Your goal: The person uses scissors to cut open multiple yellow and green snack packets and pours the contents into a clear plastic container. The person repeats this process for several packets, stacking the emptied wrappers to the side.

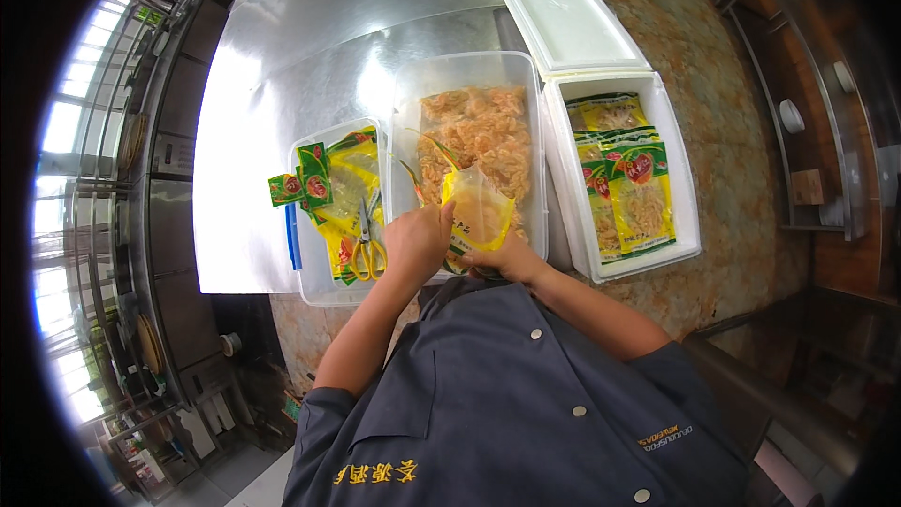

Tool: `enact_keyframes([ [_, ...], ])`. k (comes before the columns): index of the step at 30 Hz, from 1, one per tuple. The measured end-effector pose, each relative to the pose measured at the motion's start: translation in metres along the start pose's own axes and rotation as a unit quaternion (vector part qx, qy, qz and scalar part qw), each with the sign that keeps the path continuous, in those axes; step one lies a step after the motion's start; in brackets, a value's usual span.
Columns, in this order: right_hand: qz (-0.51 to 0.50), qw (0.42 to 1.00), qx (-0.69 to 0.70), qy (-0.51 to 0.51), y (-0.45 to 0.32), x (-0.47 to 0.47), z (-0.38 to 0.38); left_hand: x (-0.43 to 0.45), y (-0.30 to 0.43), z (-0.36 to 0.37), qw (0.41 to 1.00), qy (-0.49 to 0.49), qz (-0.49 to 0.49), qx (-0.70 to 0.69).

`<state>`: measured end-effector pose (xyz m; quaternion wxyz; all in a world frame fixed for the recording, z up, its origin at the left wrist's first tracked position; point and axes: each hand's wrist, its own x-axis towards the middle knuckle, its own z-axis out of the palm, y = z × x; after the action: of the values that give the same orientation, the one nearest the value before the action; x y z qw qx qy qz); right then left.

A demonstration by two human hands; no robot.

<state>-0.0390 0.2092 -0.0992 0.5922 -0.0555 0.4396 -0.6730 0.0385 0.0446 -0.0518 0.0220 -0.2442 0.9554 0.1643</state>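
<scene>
My left hand [420,236] grips one side of a yellow and green plastic food bag [480,208], its cut mouth spread at the top. My right hand [512,259] holds the lower right part of the same bag. Both hands are over the near end of a clear plastic tub [464,70] that holds a heap of pale orange shrimp-like pieces [486,123]. To the left, yellow-handled scissors [366,246] lie on flattened yellow bags [345,176] in a tub lid or shallow tray [317,289]. Cut green bag strips [313,172] rest at its left edge.
A white foam box [574,225] with filled bags [640,190] stands to the right, its lid [566,24] lying beyond it. Underneath is a stainless steel table [317,21]. Shelves with bowls [792,116] stand at the far right, metal racks at the left.
</scene>
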Motion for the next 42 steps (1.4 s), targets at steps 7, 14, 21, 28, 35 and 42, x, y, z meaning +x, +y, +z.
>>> enact_keyframes([
  [7, -0.108, 0.990, -0.092, -0.015, 0.013, 0.008, -0.004, 0.001, -0.014, 0.016, 0.922, -0.005, -0.077, -0.379],
  [14, -0.020, 0.993, -0.114, 0.033, 0.004, -0.002, 0.004, -0.002, -0.007, 0.005, 0.992, 0.065, 0.013, -0.104],
  [21, 0.038, 0.988, -0.143, 0.045, 0.005, -0.003, 0.001, 0.000, -0.011, -0.007, 0.979, -0.090, 0.068, -0.169],
  [28, -0.032, 0.982, -0.188, 0.005, 0.017, 0.006, -0.005, 0.014, -0.036, -0.006, 0.854, -0.232, -0.089, -0.457],
  [35, -0.060, 0.971, -0.232, 0.000, 0.013, 0.002, 0.000, 0.020, -0.028, 0.011, 0.974, -0.024, -0.061, -0.218],
  [42, -0.109, 0.955, -0.275, 0.017, 0.026, 0.007, -0.002, 0.022, -0.026, 0.016, 0.997, 0.076, 0.009, -0.010],
])
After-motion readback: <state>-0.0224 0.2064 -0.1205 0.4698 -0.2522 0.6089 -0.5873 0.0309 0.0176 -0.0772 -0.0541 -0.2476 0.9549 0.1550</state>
